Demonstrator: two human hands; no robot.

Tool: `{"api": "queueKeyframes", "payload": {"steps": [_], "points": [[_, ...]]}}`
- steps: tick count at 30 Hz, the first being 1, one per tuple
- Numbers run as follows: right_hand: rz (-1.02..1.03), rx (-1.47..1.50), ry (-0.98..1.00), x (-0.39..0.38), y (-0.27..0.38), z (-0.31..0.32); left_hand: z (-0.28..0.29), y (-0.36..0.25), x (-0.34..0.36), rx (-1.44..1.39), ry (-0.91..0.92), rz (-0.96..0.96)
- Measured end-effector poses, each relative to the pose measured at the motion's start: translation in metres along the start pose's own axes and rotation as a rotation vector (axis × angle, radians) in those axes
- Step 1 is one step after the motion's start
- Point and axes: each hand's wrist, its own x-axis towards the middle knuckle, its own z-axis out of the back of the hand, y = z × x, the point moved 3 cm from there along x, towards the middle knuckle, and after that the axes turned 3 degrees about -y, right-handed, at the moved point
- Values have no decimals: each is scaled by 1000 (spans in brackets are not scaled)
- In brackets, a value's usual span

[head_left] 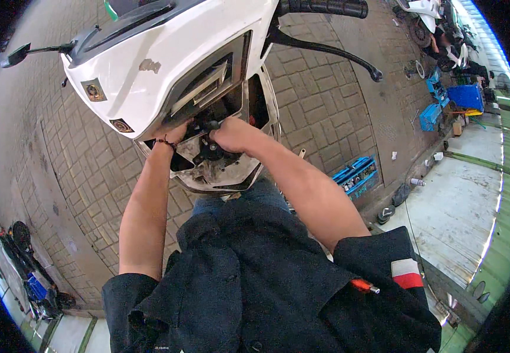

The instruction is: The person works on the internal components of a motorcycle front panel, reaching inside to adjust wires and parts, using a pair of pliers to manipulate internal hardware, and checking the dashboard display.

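Observation:
A white scooter's front body [116, 70], with scuffs and small stickers, stands before me, its lower compartment open. My left hand [173, 133], a beaded bracelet at its wrist, reaches under the white panel's edge; its fingers are hidden inside. My right hand [228, 133] is closed at a black mechanism [211, 152] in the opening, its fingertips on a part too hidden to name. Below both hands is the grimy lower shell [213, 177] of the opening.
A black brake lever [337, 52] and grip juts out above right. A blue toolbox [354, 176] lies right on brick paving [314, 88]. Another person [461, 65] is beside a scooter at top right, near blue containers [465, 100]. Bike parts [37, 282] stand lower left.

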Motion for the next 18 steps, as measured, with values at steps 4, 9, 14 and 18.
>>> {"api": "queueKeyframes", "payload": {"steps": [4, 9, 14, 18], "points": [[39, -48, 11, 5, -7, -5, 9, -15, 0, -124, -6, 106], [-45, 58, -59, 4, -10, -9, -7, -1, 6, -504, 56, 305], [-123, -163, -56, -10, -15, 10, -13, 19, 10, -183, -82, 93], [14, -626, -214, -29, -17, 32, -16, 16, 11, -331, 200, 179]]}}
